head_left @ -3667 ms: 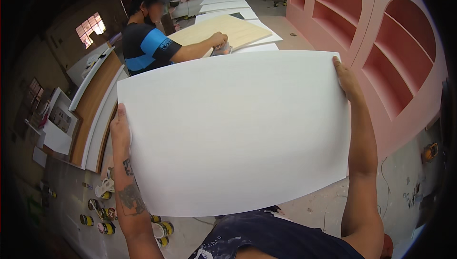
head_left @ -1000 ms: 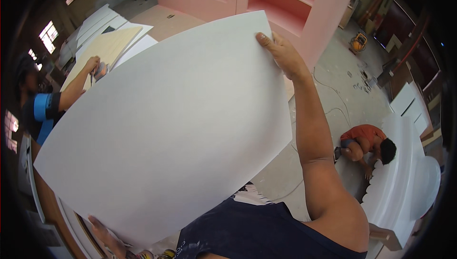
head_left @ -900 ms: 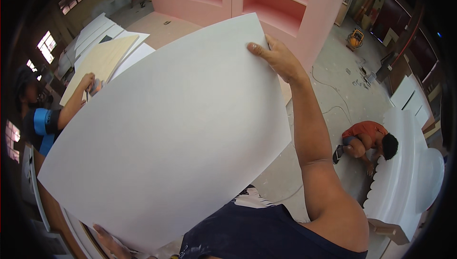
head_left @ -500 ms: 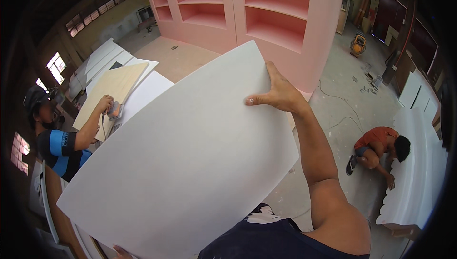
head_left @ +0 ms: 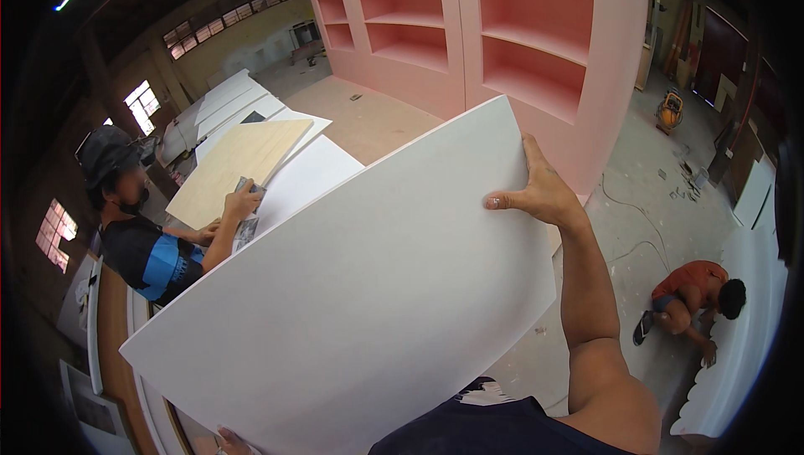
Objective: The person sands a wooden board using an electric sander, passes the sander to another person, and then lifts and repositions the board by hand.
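A large white panel (head_left: 352, 287) slants across the middle of the view, held between my two hands. My right hand (head_left: 546, 193) grips its far right edge, thumb on the face and the other fingers round the edge, partly hidden. At the bottom, my left hand (head_left: 234, 442) holds the near left edge; only some fingertips show there. The panel's broad face is turned toward me and looks smooth and plain.
A tall pink shelf unit (head_left: 465, 61) stands ahead. At left, a person (head_left: 155, 237) handles a small block by a pale wooden board (head_left: 243, 158) on stacked white panels. A person in red (head_left: 695, 287) crouches at right by a scalloped white piece (head_left: 729, 354). A yellow machine (head_left: 669, 110) stands beyond.
The view has swung left, so everything sits farther right in the picture. Both my hands keep their hold on the panel. The person at left has shifted hand position.
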Tool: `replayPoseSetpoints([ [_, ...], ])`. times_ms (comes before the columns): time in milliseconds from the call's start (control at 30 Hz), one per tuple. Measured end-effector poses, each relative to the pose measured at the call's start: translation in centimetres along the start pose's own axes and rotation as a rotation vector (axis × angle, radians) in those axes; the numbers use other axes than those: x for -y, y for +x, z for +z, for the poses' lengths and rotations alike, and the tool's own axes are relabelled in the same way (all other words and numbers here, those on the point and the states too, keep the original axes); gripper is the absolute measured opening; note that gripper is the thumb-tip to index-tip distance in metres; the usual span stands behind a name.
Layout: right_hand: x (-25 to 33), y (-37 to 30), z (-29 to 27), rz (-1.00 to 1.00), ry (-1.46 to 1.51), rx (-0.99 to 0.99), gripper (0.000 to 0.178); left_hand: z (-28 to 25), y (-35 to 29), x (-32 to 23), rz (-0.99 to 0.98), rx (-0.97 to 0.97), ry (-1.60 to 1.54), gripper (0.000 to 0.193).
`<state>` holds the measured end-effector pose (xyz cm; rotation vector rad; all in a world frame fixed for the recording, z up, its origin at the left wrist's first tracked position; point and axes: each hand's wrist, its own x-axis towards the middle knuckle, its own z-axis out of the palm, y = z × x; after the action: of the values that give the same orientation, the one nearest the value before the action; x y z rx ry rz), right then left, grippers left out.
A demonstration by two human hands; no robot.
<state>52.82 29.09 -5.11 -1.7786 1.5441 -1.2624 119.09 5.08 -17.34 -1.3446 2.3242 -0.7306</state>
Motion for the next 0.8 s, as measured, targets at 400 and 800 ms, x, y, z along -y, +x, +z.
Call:
replayPoseSetpoints([
  [400,0.6,1.2,2.0,-0.016,-0.015,0.046,0.147,6.0,-18.5,-6.7,0.823,0.535,1.953,0.064],
  [800,-1.1,0.9,0.0,-0.075,-0.066,-0.009,0.135,-10.6,-50.3,-31.2,2.693,1.423,2.710,0.089],
])
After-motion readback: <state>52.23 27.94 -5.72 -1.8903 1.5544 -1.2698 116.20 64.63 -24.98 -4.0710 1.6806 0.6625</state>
